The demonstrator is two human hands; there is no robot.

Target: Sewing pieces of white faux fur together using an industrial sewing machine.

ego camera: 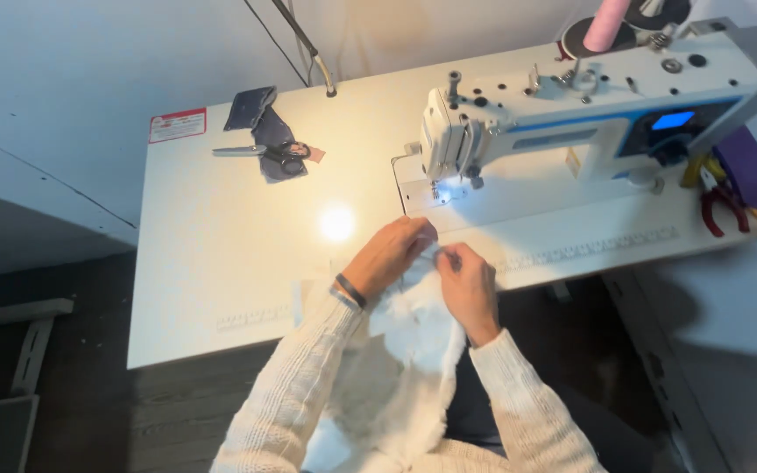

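My left hand (389, 256) and my right hand (469, 285) are together at the front edge of the white sewing table (221, 254), both pinching a piece of white fabric (413, 350) that hangs down into my lap. A dark band circles my left wrist. The hands sit just in front of the needle area (442, 191) of the white sewing machine (571, 114), whose small lamp is lit. The fingertips hide the spot on the fabric that they hold.
Scissors (260, 152) lie on dark fabric scraps (269, 131) at the table's back left. A pink thread cone (608, 24) stands behind the machine. Red-handled pliers (720, 206) and purple cloth (751, 171) lie at the right. Dark floor lies below.
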